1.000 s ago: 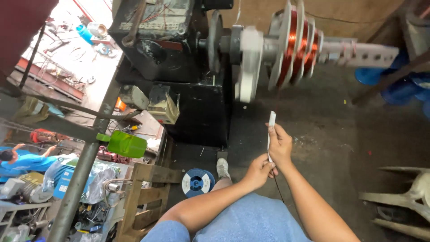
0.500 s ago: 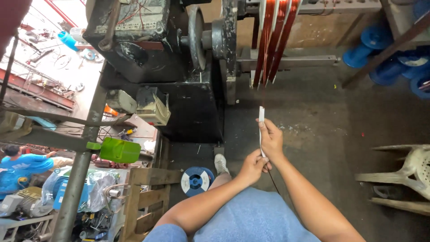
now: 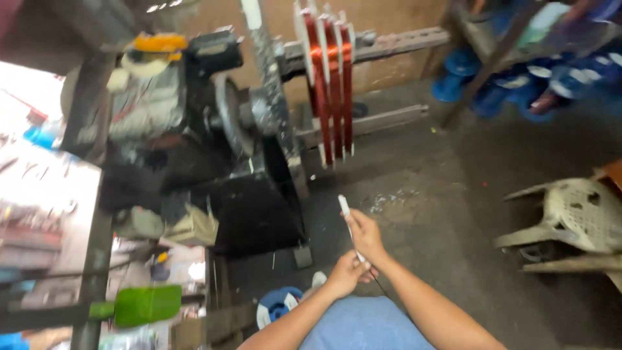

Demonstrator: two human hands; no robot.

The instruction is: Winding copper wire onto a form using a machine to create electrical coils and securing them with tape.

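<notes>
Concrete floor (image 3: 453, 214) lay below a winding machine (image 3: 194, 129) with copper coils (image 3: 330, 84). Right hand (image 3: 366, 234) gripped a white strip (image 3: 345, 209); left hand (image 3: 343, 275) pinched its lower end.

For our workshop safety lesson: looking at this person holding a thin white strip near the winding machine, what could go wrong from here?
1. The right hand and left hand hold the white strip and a thin dark wire near the copper coils; if the machine turns, fingers might get pulled in.
2. The blue spool lies by the feet: a possible trip.
</notes>
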